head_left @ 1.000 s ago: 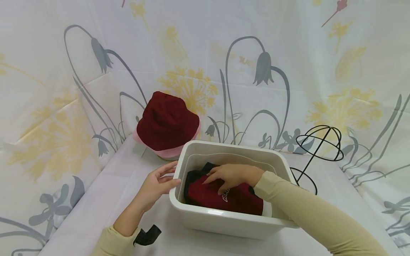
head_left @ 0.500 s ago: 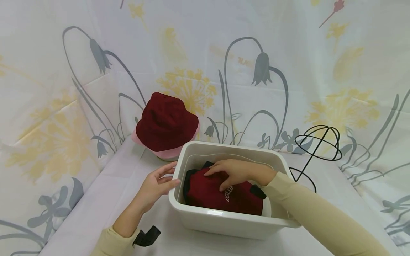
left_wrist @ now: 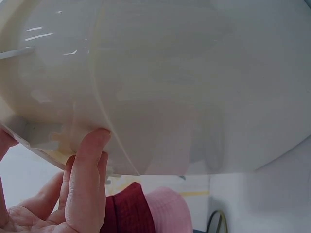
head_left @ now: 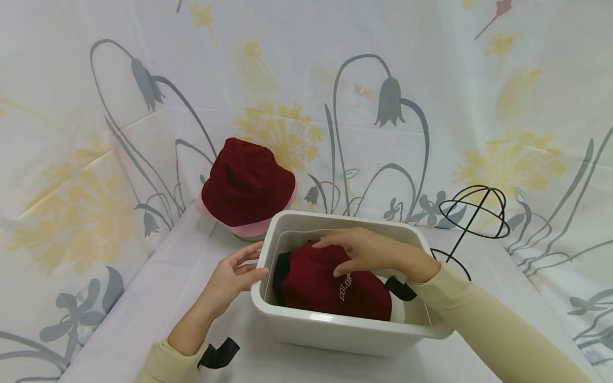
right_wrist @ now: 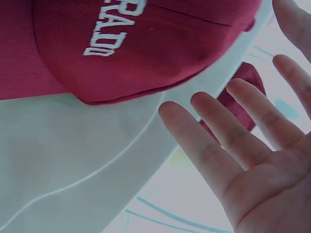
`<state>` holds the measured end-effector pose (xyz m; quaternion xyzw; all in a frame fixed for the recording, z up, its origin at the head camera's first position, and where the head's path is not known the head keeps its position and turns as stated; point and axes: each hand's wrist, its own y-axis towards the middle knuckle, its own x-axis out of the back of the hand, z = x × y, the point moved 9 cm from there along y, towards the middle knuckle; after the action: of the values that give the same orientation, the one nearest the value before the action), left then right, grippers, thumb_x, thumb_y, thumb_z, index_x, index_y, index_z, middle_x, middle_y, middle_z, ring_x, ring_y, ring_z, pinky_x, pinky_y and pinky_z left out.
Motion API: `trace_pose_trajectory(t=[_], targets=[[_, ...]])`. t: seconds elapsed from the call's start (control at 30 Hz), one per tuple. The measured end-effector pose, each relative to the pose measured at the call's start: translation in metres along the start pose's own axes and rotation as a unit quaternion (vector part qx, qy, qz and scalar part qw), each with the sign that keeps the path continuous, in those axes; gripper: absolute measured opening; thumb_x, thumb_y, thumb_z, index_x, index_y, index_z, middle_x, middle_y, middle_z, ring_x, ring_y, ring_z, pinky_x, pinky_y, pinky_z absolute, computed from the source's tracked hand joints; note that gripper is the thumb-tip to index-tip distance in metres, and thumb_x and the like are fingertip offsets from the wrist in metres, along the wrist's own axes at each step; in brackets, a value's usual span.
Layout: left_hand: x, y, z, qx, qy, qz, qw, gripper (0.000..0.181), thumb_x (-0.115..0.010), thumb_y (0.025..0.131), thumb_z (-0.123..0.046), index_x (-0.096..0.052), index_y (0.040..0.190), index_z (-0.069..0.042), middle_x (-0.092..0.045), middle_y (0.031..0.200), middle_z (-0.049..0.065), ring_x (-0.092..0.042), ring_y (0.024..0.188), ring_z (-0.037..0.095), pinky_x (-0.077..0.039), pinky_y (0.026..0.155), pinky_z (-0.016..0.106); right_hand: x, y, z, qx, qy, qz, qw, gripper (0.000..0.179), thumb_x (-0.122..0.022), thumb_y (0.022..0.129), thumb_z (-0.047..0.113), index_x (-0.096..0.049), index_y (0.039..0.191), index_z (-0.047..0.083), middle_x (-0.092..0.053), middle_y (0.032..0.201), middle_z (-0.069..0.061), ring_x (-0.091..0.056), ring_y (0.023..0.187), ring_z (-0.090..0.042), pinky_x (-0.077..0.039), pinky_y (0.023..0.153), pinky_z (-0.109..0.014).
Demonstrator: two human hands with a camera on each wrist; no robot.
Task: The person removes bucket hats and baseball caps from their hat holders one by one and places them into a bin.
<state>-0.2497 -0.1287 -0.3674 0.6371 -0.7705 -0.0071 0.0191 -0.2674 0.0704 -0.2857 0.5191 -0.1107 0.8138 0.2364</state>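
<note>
A white plastic bin holds a dark red baseball cap with white lettering. Dark navy fabric shows at the cap's left, and a white piece shows at its right. My right hand hovers over the cap, fingers spread and nothing held. In the right wrist view its fingertips lie beside the cap, apart from it. Outside the bin's left end, my left hand touches the wall with extended fingers, its thumb at the rim. The left wrist view shows those fingertips against the outer wall.
Behind the bin at left sits a dark red bucket hat above a pink brim. A black wire hat stand rises at the right. The white table backs onto a flower-printed curtain.
My right hand has drawn back to the right and up from the cap, exposing more of the lettering. My left hand stays at the bin's left end.
</note>
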Motion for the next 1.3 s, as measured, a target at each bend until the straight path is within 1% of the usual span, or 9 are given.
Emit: trace_pose_trajectory(t=[0.03, 0.13, 0.2, 0.27, 0.43, 0.6, 0.73, 1.1, 1.3], targets=[[0.000, 0.000, 0.000, 0.000, 0.000, 0.000, 1.0000, 0.059, -0.068, 0.084, -0.010, -0.044, 0.137, -0.006, -0.049, 0.125, 0.020, -0.056, 0.106, 0.029, -0.053, 0.072, 0.040, 0.002, -0.002, 0.001, -0.002, 0.003, -0.006, 1.0000, 0.056, -0.077, 0.077, 0.018, -0.056, 0.128, 0.010, -0.057, 0.119, -0.006, -0.053, 0.086, -0.021, -0.047, 0.070, -0.029], [0.000, 0.000, -0.001, 0.000, 0.002, 0.000, 1.0000, 0.058, -0.068, 0.084, -0.011, -0.044, 0.137, -0.006, -0.049, 0.125, 0.020, -0.056, 0.106, 0.029, -0.053, 0.072, 0.040, 0.008, -0.007, 0.003, -0.004, 0.009, -0.025, 0.9996, 0.055, -0.078, 0.076, 0.017, -0.057, 0.127, 0.008, -0.058, 0.117, -0.007, -0.053, 0.083, -0.019, -0.047, 0.068, -0.025], [0.000, -0.001, -0.001, -0.001, 0.002, 0.000, 1.0000, 0.059, -0.068, 0.084, -0.011, -0.044, 0.137, -0.006, -0.048, 0.125, 0.020, -0.056, 0.106, 0.029, -0.053, 0.072, 0.039, 0.012, -0.012, 0.005, -0.005, 0.016, -0.037, 0.9992, 0.055, -0.078, 0.076, 0.016, -0.057, 0.126, 0.007, -0.059, 0.118, -0.008, -0.056, 0.090, -0.021, -0.049, 0.072, -0.026], [0.000, -0.001, -0.002, -0.001, 0.001, 0.000, 1.0000, 0.059, -0.068, 0.084, -0.011, -0.044, 0.137, -0.006, -0.049, 0.125, 0.021, -0.056, 0.106, 0.029, -0.053, 0.072, 0.039, 0.017, -0.017, 0.007, -0.008, 0.025, -0.050, 0.9984, 0.055, -0.077, 0.077, 0.014, -0.056, 0.127, 0.007, -0.058, 0.122, -0.007, -0.054, 0.105, -0.021, -0.050, 0.079, -0.032], [-0.001, 0.000, -0.002, -0.001, 0.002, 0.001, 1.0000, 0.058, -0.068, 0.084, -0.011, -0.044, 0.137, -0.006, -0.048, 0.125, 0.020, -0.056, 0.107, 0.029, -0.053, 0.073, 0.039, 0.028, -0.032, 0.014, -0.007, 0.048, -0.086, 0.9951, 0.054, -0.076, 0.078, 0.014, -0.056, 0.128, 0.010, -0.056, 0.126, -0.002, -0.051, 0.115, -0.018, -0.050, 0.083, -0.037], [-0.001, 0.000, -0.002, -0.003, 0.003, 0.002, 1.0000, 0.058, -0.068, 0.085, -0.011, -0.044, 0.137, -0.006, -0.048, 0.125, 0.020, -0.056, 0.107, 0.028, -0.053, 0.073, 0.040, 0.040, -0.050, 0.026, 0.023, 0.048, -0.132, 0.9899, 0.054, -0.076, 0.078, 0.014, -0.056, 0.128, 0.011, -0.056, 0.125, -0.001, -0.052, 0.113, -0.015, -0.051, 0.080, -0.032], [0.000, 0.000, -0.001, 0.001, 0.001, 0.000, 1.0000, 0.058, -0.068, 0.084, -0.010, -0.044, 0.137, -0.007, -0.048, 0.125, 0.020, -0.056, 0.107, 0.028, -0.053, 0.072, 0.039, 0.045, -0.063, 0.033, 0.034, 0.058, -0.149, 0.9866, 0.053, -0.075, 0.078, 0.011, -0.055, 0.127, 0.006, -0.056, 0.124, -0.004, -0.054, 0.110, -0.015, -0.051, 0.079, -0.034], [-0.001, -0.001, -0.001, 0.002, 0.004, 0.001, 1.0000, 0.058, -0.068, 0.085, -0.011, -0.044, 0.138, -0.007, -0.048, 0.126, 0.020, -0.056, 0.107, 0.027, -0.052, 0.073, 0.038, 0.051, -0.105, 0.040, 0.015, 0.011, -0.217, 0.9760, 0.063, -0.079, 0.071, 0.004, -0.055, 0.128, 0.011, -0.056, 0.125, 0.000, -0.058, 0.104, -0.010, -0.052, 0.075, -0.028], [-0.001, -0.001, -0.001, 0.000, 0.005, 0.000, 1.0000, 0.058, -0.068, 0.085, -0.010, -0.044, 0.137, -0.006, -0.048, 0.126, 0.020, -0.056, 0.107, 0.027, -0.052, 0.073, 0.038, 0.052, -0.126, 0.036, 0.007, 0.012, -0.254, 0.9672, 0.062, -0.080, 0.068, -0.002, -0.057, 0.125, 0.006, -0.058, 0.122, 0.000, -0.055, 0.109, -0.006, -0.052, 0.073, -0.026]])
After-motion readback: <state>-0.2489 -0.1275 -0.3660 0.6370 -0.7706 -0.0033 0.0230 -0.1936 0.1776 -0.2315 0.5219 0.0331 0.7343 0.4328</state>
